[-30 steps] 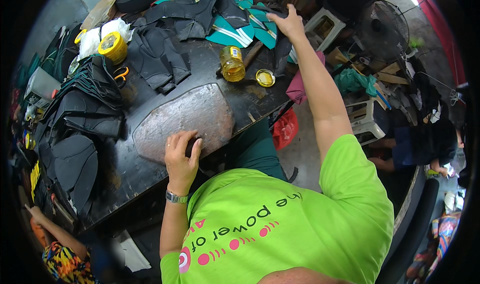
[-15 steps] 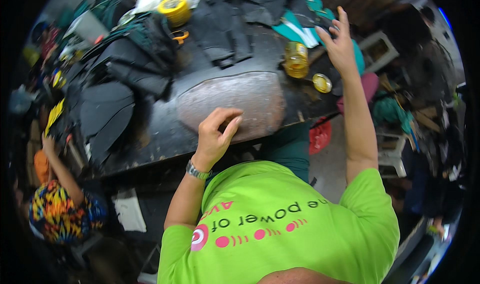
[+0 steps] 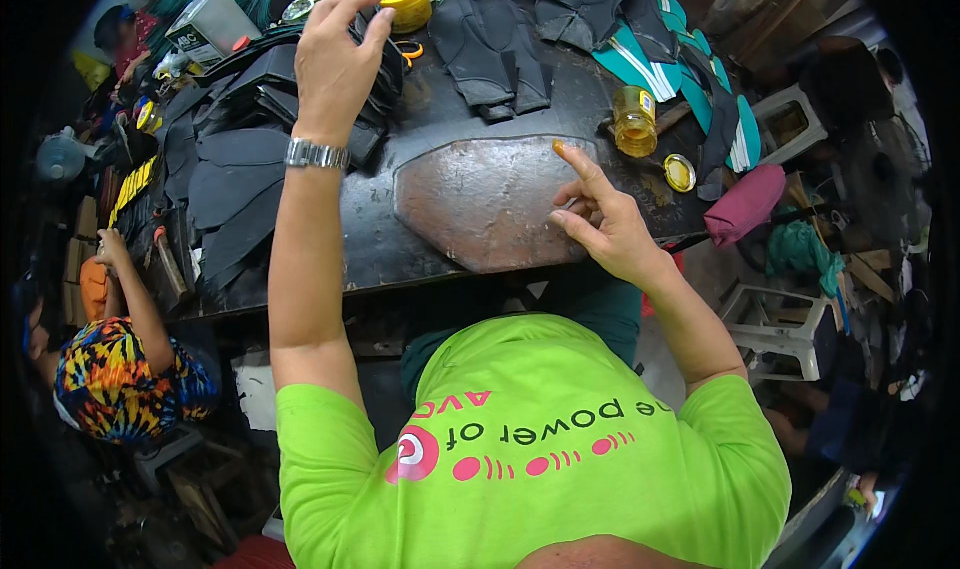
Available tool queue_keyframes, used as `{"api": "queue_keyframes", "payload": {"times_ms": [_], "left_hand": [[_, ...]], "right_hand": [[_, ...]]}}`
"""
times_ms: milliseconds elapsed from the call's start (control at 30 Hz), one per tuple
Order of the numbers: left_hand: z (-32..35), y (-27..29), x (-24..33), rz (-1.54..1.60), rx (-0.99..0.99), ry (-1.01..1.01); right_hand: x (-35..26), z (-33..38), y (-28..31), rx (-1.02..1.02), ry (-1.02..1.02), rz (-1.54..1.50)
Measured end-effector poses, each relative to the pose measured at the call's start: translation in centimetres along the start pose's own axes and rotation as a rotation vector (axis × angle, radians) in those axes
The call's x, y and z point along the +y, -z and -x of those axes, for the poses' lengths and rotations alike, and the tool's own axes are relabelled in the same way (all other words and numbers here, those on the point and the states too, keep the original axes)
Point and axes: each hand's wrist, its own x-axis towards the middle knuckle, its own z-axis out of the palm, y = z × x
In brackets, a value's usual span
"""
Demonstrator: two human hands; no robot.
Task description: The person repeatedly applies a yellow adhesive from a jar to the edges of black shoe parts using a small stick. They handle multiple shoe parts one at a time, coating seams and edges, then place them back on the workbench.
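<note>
The left hand (image 3: pixel 335 64) reaches half-open over the stacked black cut pieces (image 3: pixel 255 119) on the table (image 3: pixel 370 259), grasping nothing visible. The right hand (image 3: pixel 600 219), fingers loosely spread and empty, rests its index fingertip on the worn slab (image 3: pixel 480 204), apparently to steady it.

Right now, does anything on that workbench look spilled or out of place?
Nothing looks spilled. The amber jar stands open, its yellow lid lying apart beside it near the table edge. The right hand has a yellow smear on its fingertip.
</note>
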Motion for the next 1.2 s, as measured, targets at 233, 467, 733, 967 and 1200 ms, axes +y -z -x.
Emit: {"api": "queue_keyframes", "payload": {"times_ms": [233, 467, 733, 967, 1200], "left_hand": [[2.2, -7.9, 1.5, 0.126, -0.402, 0.084], [4.9, -17.6, -3.6, 0.006, -0.438, 0.672], [6.7, -19.1, -7.1, 0.208, -0.293, 0.775], [7.0, -17.6, -7.1, 0.161, -0.352, 0.699], [5.5, -17.3, -8.6, 0.609, -0.313, 0.987]], "right_hand": [[1.8, 1.0, 1.2, 0.095, -0.069, 0.025], [3.0, 2.1, 3.1, 0.230, -0.178, 0.238], [4.5, 0.1, 5.3, 0.163, -0.370, 0.698], [4.5, -2.4, 4.5, 0.160, -0.395, 0.865], [3.8, -1.2, 4.2, 0.145, -0.353, 0.940]]}}
